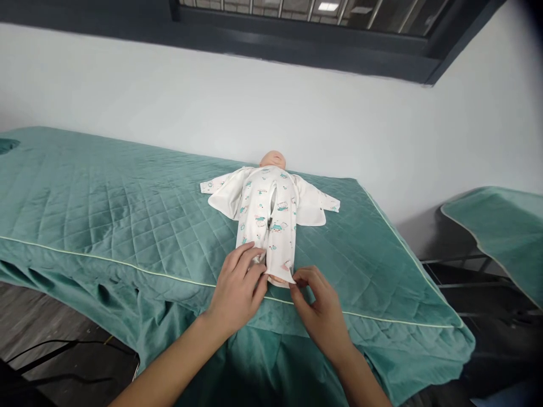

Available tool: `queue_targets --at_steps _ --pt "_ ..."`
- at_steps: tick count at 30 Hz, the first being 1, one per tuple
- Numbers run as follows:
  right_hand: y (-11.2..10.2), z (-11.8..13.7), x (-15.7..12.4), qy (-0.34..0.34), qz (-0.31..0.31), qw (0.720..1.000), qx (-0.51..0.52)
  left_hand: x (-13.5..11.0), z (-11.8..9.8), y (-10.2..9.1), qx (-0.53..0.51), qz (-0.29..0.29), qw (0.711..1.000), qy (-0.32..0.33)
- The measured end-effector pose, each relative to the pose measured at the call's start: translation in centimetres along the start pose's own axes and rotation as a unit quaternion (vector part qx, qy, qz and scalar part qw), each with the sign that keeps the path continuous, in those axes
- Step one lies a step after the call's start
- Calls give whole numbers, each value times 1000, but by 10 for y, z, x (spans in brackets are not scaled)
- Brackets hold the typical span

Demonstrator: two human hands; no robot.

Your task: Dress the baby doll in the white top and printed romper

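A baby doll (272, 159) lies on its back on a teal quilted bed cover (106, 198), head toward the wall. It wears a white printed sleepsuit (271, 212) with sleeves spread sideways. My left hand (240, 285) lies over the suit's left leg end, fingers curled on the cloth. My right hand (316, 302) pinches the hem of the other leg end near the bed's front edge.
A white wall rises just behind the bed, with a dark window frame (297, 45) above. A second teal-covered bed (500, 226) stands at the right across a narrow gap. Dark cables (51, 347) lie on the floor at lower left.
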State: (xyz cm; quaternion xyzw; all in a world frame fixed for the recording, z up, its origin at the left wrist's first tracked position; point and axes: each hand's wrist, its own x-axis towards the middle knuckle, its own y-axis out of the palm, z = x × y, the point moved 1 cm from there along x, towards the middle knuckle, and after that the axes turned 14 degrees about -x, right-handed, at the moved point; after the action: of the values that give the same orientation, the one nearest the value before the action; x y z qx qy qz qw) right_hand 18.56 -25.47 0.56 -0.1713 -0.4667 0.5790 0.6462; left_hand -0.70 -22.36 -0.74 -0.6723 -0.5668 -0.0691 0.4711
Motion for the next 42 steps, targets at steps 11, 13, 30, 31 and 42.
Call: queue_targets --at_steps 11,13,30,31,42 --pt "18 20 3 -58 -8 990 -129 -36 28 -9 -37 -85 987 -134" --pt "27 32 13 -75 -1 981 -177 -34 31 -6 -43 -84 984 -153" --pt "23 16 13 -93 -66 989 -98 -28 57 -29 -99 -63 987 -107" --pt "21 7 18 -74 -93 990 -80 -20 67 -31 -84 -67 988 -113" --pt "42 -79 125 -34 14 963 -268 94 146 -2 98 133 986 -21"
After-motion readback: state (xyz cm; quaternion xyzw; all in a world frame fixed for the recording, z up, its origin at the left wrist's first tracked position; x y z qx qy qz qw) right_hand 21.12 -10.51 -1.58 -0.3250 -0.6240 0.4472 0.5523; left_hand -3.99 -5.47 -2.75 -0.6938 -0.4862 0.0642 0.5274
